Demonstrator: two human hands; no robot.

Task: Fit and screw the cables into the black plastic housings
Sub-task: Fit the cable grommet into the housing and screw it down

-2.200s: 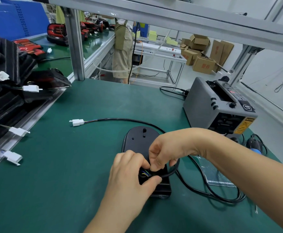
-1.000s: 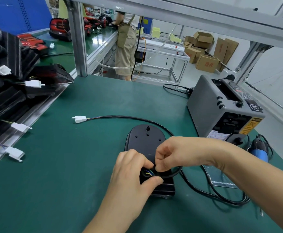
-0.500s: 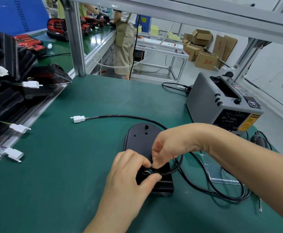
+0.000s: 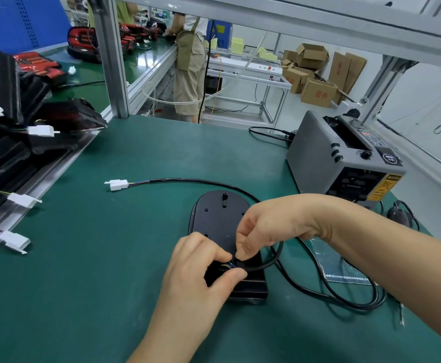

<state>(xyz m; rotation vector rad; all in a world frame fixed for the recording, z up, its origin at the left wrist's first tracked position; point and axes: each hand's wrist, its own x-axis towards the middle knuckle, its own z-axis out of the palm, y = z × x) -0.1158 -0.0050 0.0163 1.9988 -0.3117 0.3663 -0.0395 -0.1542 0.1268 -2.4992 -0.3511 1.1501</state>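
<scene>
A black plastic housing (image 4: 220, 218) lies flat on the green mat in front of me, its rounded end pointing away. A black cable (image 4: 188, 181) runs from a white connector (image 4: 117, 184) at the left, around the housing's far side, and loops on the right. My left hand (image 4: 201, 273) pinches the cable end with its coloured wires at the housing's near end. My right hand (image 4: 263, 231) pinches the same cable end from above. The spot where the wires meet the housing is hidden by my fingers.
A grey tape dispenser (image 4: 345, 155) stands at the right rear. Black housings with white connectors (image 4: 41, 131) are stacked along the left edge. A clear bag (image 4: 345, 268) lies under the cable loop. A person (image 4: 189, 61) stands at a far bench behind the aluminium post (image 4: 112, 61).
Both hands have stayed at the housing's near end, working the cable end with small finger shifts. The cable loop by my right hand bends a little differently.
</scene>
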